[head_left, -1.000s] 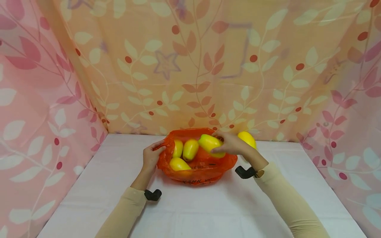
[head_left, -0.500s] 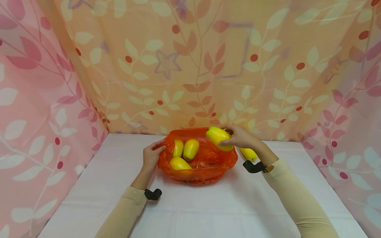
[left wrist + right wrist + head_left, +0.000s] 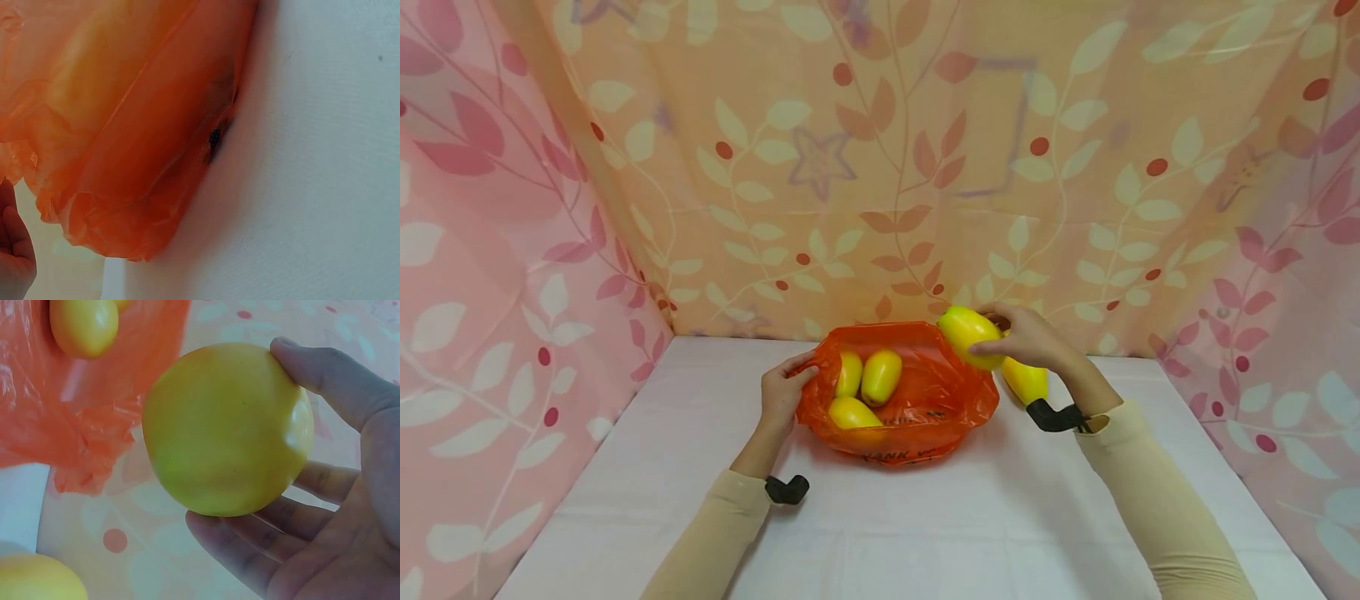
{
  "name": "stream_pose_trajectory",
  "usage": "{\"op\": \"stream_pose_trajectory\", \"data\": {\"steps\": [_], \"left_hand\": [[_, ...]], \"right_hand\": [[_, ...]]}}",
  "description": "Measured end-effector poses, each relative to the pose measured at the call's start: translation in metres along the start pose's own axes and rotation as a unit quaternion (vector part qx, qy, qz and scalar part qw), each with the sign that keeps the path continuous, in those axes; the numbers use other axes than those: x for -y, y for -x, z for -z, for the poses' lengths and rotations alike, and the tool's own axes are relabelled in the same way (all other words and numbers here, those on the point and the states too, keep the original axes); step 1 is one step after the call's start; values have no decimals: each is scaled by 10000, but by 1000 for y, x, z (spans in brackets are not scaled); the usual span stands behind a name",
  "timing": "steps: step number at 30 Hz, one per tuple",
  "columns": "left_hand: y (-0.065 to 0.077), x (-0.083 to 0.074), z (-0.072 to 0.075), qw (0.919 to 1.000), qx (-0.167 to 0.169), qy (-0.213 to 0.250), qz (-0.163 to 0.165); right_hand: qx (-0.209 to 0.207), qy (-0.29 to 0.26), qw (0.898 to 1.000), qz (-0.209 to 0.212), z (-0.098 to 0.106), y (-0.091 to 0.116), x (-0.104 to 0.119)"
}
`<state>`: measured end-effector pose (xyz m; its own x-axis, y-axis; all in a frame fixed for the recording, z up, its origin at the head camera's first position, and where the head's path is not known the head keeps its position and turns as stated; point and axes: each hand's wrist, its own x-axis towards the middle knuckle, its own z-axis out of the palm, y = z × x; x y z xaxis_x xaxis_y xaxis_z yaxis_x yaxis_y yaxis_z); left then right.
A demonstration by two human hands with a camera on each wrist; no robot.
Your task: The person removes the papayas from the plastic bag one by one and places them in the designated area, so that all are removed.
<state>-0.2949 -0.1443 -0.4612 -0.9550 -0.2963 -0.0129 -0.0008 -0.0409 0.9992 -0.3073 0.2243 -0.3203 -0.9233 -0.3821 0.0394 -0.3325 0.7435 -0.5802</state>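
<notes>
In the head view, an orange-red plastic bag (image 3: 951, 421) lies with its mouth spread wide, three oblong yellow fruits (image 3: 882, 377) showing inside at its left. My left hand (image 3: 781, 396) pinches the bag's left rim; the left wrist view catches only part of that hand (image 3: 15, 250) beside the crinkled plastic. Above the bag's right rim, my right hand (image 3: 1030, 337) holds another oblong yellow fruit (image 3: 966, 329) with a greenish tip. Thumb and fingers curve around this fruit (image 3: 228, 431) in the right wrist view.
One more yellow fruit (image 3: 1026, 382) sits on the white-covered table (image 3: 880, 533) just right of the bag, partly hidden by the right hand and wrist camera. Patterned leaf-print cloth (image 3: 895, 167) hangs behind and along both sides.
My right hand has moved up and to the right with its fruit, from over the bag's inside to its right rim. The left hand and the bag have barely moved.
</notes>
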Motion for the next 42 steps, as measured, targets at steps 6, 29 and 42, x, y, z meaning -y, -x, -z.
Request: {"op": "stream_pose_trajectory", "data": {"steps": [6, 29, 42], "left_hand": [[3, 0, 2, 10000, -31, 16, 6], [7, 2, 3, 9997, 142, -119, 174], [0, -4, 1, 9998, 164, -53, 24]], "right_hand": [[-106, 1, 9997, -218, 5, 0, -6], [-477, -334, 9942, -905, 19, 26, -52], [-740, -384, 9902, -1120, 40, 28, -75]]}}
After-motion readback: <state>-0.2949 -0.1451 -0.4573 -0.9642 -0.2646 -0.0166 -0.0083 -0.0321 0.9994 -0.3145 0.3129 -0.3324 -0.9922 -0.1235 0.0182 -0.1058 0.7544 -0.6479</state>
